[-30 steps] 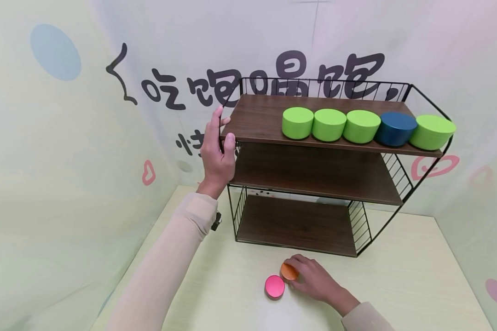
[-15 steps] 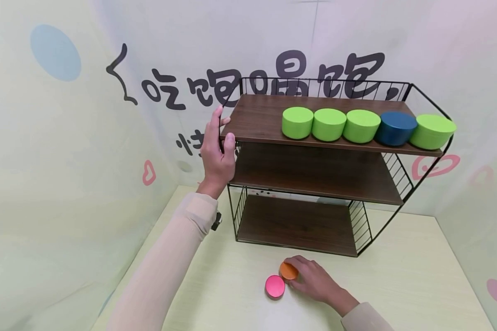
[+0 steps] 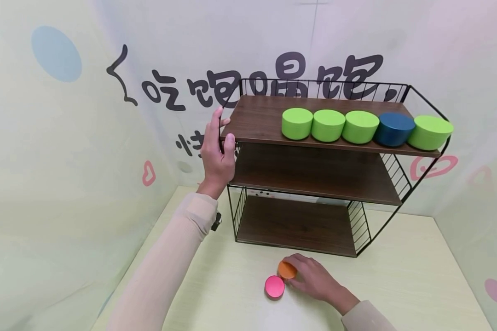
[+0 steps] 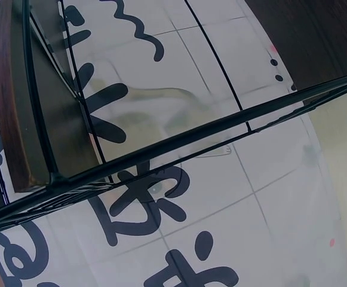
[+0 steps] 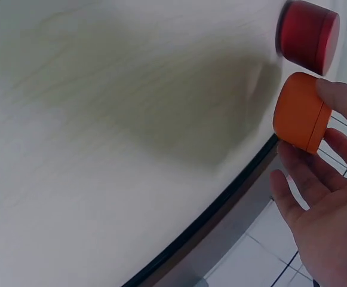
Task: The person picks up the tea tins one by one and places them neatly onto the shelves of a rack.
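My left hand [image 3: 217,154] holds the left upper side of a three-tier shelf rack [image 3: 258,117] of dark wood boards and black wire. Its thumb lies by the top board's front corner, with other fingertips showing past the frame. On the table in front, my right hand [image 3: 314,279] pinches a round orange tin [image 3: 286,270] between thumb and fingers. A pinkish-red tin [image 3: 274,287] stands just in front and left of it, close or touching. In the right wrist view, the orange tin [image 5: 298,110] is between the thumb and fingertips, beside the red tin [image 5: 306,36].
Along the top board's front edge stand several green tins [image 3: 297,124] and one blue tin [image 3: 394,129] in a row. The middle board [image 3: 314,172] and bottom board [image 3: 298,225] lie below. A pale table [image 3: 215,285] and printed wall sheet [image 3: 107,138] surround the rack.
My right hand has shifted the orange tin very slightly left and away from me. The left hand keeps its place on the rack, and the pink tin has barely moved.
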A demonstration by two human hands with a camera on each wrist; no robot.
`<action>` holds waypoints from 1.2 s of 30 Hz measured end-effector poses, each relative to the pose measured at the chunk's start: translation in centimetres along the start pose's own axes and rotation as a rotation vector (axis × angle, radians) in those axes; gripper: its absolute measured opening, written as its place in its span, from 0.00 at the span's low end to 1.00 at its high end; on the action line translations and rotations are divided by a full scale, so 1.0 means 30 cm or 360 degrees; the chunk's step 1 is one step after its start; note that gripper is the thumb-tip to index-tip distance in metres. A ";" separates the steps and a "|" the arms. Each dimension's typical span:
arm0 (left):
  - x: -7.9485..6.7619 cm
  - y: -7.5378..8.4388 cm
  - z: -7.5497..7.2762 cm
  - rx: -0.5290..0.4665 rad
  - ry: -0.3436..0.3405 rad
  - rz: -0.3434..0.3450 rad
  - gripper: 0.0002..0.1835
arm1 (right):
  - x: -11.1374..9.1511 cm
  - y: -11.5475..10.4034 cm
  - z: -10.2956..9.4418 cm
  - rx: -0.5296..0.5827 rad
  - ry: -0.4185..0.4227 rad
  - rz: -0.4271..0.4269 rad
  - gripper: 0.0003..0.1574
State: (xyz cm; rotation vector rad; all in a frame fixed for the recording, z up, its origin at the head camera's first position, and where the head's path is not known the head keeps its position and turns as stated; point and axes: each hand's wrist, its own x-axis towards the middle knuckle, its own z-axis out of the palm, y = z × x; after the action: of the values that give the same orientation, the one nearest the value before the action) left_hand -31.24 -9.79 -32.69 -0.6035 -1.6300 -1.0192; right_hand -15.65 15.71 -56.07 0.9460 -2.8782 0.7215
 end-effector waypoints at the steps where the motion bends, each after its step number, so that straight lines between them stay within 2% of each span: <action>1: -0.001 0.000 0.000 -0.0002 0.0001 0.0001 0.30 | 0.001 -0.003 -0.006 -0.0006 0.0003 -0.0007 0.28; 18: -0.001 -0.004 -0.004 0.0019 -0.0004 -0.0009 0.29 | 0.020 -0.058 -0.127 -0.0099 0.0152 -0.0219 0.30; 27: -0.001 -0.004 -0.004 0.0023 -0.0008 -0.0004 0.30 | 0.049 -0.118 -0.230 -0.0044 0.0073 -0.0180 0.31; 36: 0.000 -0.001 -0.003 0.0005 -0.0004 -0.0008 0.30 | 0.084 -0.157 -0.331 -0.0083 0.0104 -0.0248 0.31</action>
State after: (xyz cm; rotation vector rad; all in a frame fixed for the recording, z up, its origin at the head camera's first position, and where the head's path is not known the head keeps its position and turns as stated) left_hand -31.22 -9.89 -32.70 -0.5994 -1.6359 -1.0196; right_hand -16.18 15.30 -44.81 1.1027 -2.7160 0.6484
